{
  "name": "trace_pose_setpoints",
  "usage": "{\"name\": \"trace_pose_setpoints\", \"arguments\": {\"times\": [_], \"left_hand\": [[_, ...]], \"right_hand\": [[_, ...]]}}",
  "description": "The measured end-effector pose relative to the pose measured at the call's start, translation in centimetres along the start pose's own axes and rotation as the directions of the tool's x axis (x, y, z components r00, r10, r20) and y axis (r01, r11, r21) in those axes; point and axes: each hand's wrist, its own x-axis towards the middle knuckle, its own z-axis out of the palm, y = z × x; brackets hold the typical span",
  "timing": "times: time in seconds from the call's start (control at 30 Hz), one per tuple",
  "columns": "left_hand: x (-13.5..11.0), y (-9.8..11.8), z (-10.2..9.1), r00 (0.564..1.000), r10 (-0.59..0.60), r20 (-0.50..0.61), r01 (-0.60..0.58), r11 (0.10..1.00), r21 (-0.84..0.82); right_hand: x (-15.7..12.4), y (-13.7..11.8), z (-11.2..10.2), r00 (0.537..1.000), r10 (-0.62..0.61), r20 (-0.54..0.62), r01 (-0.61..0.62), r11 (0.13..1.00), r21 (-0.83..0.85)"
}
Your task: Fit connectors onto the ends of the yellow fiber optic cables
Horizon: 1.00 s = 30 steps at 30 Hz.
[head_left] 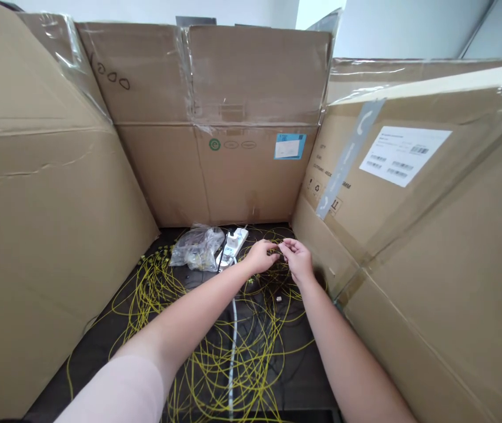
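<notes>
My left hand and my right hand meet fingertip to fingertip above the dark surface, near the right-hand box. The right thumb and forefinger are pinched together on what looks like a thin yellow cable. My left fingers are curled towards the same spot, with the thumb a little lower; what they grip is too small to make out. Thin yellow cables lie in loose loops under and in front of both hands. A small white piece lies on the surface below my right hand.
Large cardboard boxes stand at the left, back and right. A white power strip with plugs lies beside a clear plastic bag. From the strip a white cord runs towards me. More yellow cables lie to the left.
</notes>
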Motion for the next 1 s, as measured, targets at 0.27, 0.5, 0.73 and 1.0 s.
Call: {"name": "trace_pose_setpoints", "arguments": {"times": [0.27,0.5,0.73,1.0], "left_hand": [[0.3,0.1,0.0,0.998,-0.058,-0.014,0.051,0.949,-0.312],[-0.6,1.4,-1.2,0.977,-0.195,-0.079,0.129,0.850,-0.510],[-1.3,4.4,-4.5,0.943,-0.264,-0.201,0.086,0.780,-0.620],[-2.2,9.1,-13.7,0.852,-0.299,-0.429,-0.178,0.606,-0.775]], "right_hand": [[-1.0,-1.0,0.8,0.993,-0.089,0.072,0.084,0.994,0.069],[-0.7,1.9,0.5,0.981,-0.043,0.188,0.072,0.986,-0.149],[-0.3,3.3,-0.2,0.984,0.006,0.181,0.073,0.902,-0.426],[0.1,3.4,-0.8,0.991,0.055,0.122,0.029,0.804,-0.594]]}}
